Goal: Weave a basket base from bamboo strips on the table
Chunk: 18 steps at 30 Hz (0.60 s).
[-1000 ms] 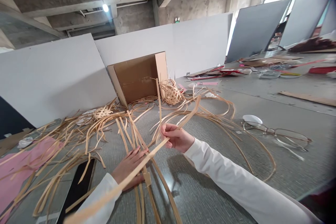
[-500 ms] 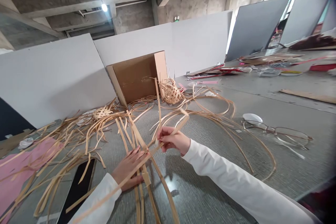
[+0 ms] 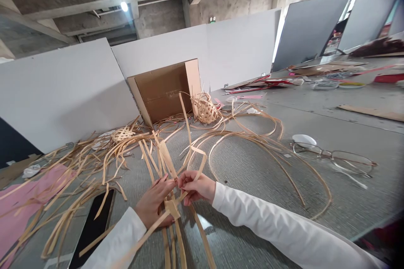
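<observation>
Several flat tan weaving strips [image 3: 179,239] cross one another on the grey surface in front of me, with a small woven crossing [image 3: 172,209] in the middle. Over the strips, just left of that crossing, lies my left hand [image 3: 154,201]; its fingers and thumb close around them from both sides. My right hand [image 3: 197,187] pinches one weaving strip [image 3: 202,166], whose bent upper end rises above the fingers. Its fingertips are close to my left fingertips, and they hide part of the strip. Another strip [image 3: 186,122] sticks up behind my right hand.
Loose strips [image 3: 72,201] sprawl at left around a black phone [image 3: 94,227] and pink sheet [image 3: 19,201]. Two small woven pieces [image 3: 206,109] lie farther back, near an open cardboard box [image 3: 164,92]. Glasses [image 3: 331,157] rest at right beside a white oval item [image 3: 304,140].
My right hand has moved down and left, closer to my left hand, bringing the bent strip end with it. My left fingers have curled more, and the woven crossing shows more.
</observation>
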Available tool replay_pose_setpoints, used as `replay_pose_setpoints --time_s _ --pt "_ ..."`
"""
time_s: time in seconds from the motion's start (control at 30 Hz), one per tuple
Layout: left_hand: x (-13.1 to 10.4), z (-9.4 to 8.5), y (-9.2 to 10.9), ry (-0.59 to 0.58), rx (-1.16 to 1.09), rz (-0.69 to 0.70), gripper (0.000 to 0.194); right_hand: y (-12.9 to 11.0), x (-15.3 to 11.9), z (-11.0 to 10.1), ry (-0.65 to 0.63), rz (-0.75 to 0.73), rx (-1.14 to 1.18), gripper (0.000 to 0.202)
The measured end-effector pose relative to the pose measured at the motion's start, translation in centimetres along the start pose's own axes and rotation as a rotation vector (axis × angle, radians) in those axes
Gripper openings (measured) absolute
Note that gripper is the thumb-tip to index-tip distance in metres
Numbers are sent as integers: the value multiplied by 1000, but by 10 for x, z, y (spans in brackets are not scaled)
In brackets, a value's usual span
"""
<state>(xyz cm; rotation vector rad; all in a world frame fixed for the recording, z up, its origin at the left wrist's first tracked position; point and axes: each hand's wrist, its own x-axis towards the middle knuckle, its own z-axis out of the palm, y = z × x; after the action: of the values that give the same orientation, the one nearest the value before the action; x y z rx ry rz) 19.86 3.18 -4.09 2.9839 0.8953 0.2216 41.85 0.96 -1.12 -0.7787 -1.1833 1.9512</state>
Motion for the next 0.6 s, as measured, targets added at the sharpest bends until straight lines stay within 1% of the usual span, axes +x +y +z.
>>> replay_pose_setpoints --time_s 0.13,0.2,0.27,0.37,0.43,0.5,0.6 --pt "1 1 -3 -1 -7 9 68 -2 0 -3 -49 53 38 19" --pt "2 -1 -3 16 -28 19 58 -4 1 -7 -81 43 86 18" --pt "2 -4 -2 23 -52 31 53 -6 2 -12 -133 10 140 18" --pt "3 -7 0 4 -76 36 49 -7 1 -16 -232 -44 181 18" --pt "3 -6 -1 -8 -78 19 48 -9 1 -17 -276 -84 196 20" --pt "3 -2 -4 -18 -70 12 49 -10 1 -17 -279 -140 227 22" --pt "4 6 -10 -26 -53 2 50 -12 1 -16 -234 -233 283 25"
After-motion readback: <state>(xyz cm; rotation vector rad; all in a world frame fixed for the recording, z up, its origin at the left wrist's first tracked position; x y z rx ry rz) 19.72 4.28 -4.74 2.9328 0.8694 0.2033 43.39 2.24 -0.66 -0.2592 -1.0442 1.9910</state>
